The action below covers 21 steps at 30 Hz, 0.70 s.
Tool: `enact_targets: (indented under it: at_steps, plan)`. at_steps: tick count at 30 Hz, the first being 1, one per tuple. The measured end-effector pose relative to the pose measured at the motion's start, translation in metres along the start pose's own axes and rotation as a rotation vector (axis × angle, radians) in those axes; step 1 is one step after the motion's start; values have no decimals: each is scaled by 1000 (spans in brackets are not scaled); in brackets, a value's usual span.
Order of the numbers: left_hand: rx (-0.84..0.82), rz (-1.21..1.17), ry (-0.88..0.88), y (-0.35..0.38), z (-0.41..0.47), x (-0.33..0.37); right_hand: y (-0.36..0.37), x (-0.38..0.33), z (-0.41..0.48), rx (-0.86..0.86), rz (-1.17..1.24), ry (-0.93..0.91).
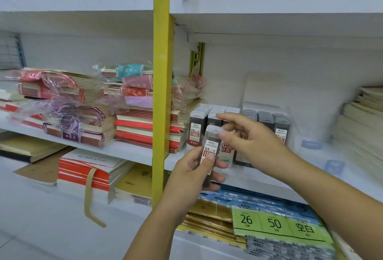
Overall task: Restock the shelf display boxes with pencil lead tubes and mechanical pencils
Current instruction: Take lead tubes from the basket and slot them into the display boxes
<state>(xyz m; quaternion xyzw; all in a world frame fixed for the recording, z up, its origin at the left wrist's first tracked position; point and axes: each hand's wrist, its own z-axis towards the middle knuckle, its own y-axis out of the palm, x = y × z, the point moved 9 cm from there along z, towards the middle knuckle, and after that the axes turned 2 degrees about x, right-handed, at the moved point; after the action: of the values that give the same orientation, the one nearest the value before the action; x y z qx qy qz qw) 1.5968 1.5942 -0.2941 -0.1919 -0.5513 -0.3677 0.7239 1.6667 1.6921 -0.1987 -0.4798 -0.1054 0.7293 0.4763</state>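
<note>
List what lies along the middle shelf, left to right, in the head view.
Wrapped notebook stacks → yellow post → dark lead tubes → grey lead tubes → pale paper stacks. The held lead tube overlaps the tubes: omitted.

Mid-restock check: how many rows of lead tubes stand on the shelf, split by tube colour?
Dark lead tube rows: 3
Grey lead tube rows: 3
Total: 6

Both the left hand (193, 169) and right hand (253, 141) are bare, nails short. Forearms (331, 193) uncovered to frame edge.
</note>
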Motion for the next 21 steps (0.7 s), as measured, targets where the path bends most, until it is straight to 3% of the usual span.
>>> enact_targets:
  at_steps: [3, 6, 9, 12, 16, 21]
  plan:
    - [-11, 17, -10, -3, -3, -1, 16, -4, -1, -76, 139, 32]
    - [111, 81, 9, -20, -2, -5, 10, -7, 4, -6, 179, 26]
    - [303, 509, 157, -41, -3, 2, -21, -22, 13, 232, 164, -78]
    - [286, 795, 260, -37, -4, 6, -38, -49, 18, 363, -104, -269]
    - [223, 912, 266, -33, 4, -5, -19, -53, 32, 246, -453, -287]
    - [222, 945, 236, -35, 9, -14, -4, -30, 44, 143, -465, -175]
